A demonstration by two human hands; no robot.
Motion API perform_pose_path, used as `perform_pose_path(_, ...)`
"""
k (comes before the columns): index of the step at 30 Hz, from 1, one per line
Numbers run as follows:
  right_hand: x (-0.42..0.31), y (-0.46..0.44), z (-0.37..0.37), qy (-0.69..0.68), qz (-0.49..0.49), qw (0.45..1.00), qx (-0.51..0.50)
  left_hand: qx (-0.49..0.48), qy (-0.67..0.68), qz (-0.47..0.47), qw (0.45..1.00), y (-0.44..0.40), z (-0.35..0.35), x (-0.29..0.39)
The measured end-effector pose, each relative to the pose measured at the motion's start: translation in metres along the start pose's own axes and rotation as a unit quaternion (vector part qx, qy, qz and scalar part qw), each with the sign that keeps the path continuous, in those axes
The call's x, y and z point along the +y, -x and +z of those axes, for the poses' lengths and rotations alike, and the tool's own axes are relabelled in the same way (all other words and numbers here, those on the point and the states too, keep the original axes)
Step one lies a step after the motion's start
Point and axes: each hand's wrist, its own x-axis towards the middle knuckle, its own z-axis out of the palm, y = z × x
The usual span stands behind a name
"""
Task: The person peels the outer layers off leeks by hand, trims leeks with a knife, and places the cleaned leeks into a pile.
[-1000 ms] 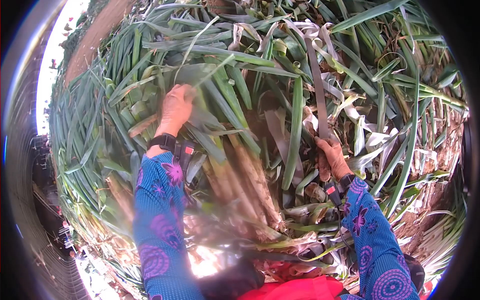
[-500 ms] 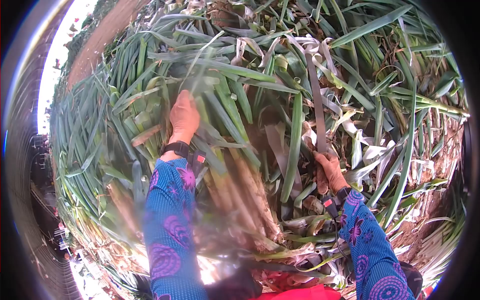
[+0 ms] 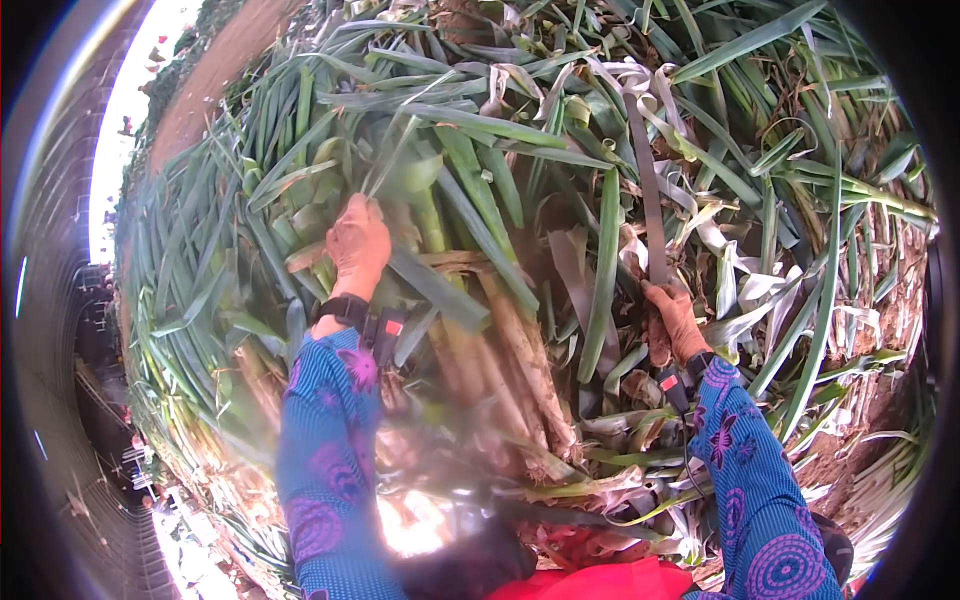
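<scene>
Leeks (image 3: 528,365), large heap: filling most of the view beneath and around both hands. Green leaves massed at left and top; pale shafts lying side by side in the middle, below and between the hands, root ends pointing toward the wearer.

Left hand (image 3: 360,245), one: over the leaves left of centre, back of the hand uppermost, fingers curled in. Thin leaf strips (image 3: 392,155) show just beyond the knuckles (fingertips hidden, so whether these are gripped cannot be told).

Right hand (image 3: 677,318), one: right of the pale shafts, closed around the near end of a long flat-bladed tool (image 3: 645,190). Blade narrow, dull grey-brown, running away from the wearer over withered, twisted leaves (image 3: 735,285).

Wrist fittings: black band (image 3: 345,308) on the left wrist, with a red-marked piece (image 3: 392,328) beside it; a similar red-marked device (image 3: 668,382) at the right wrist, thin dark cable trailing below.

Sleeves (image 3: 745,480), two: blue, with purple and pink flower and circle figures.

Red cloth (image 3: 600,580), one: at the lower edge, between the forearms.

Bare brown ground (image 3: 215,80): strip at upper left, beyond the heap.
</scene>
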Motion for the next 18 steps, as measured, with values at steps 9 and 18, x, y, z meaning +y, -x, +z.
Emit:
perform_pose_path(9,0.003,-0.002,0.000,-0.009,-0.001,1.000,-0.004,-0.033,0.140,-0.009,0.990,0.081,-0.055,-0.034)
perform_pose_path(18,0.014,-0.009,-0.005,-0.012,-0.030,0.999,-0.022,-0.089,0.409,-0.145,0.897,0.188,-0.182,-0.015)
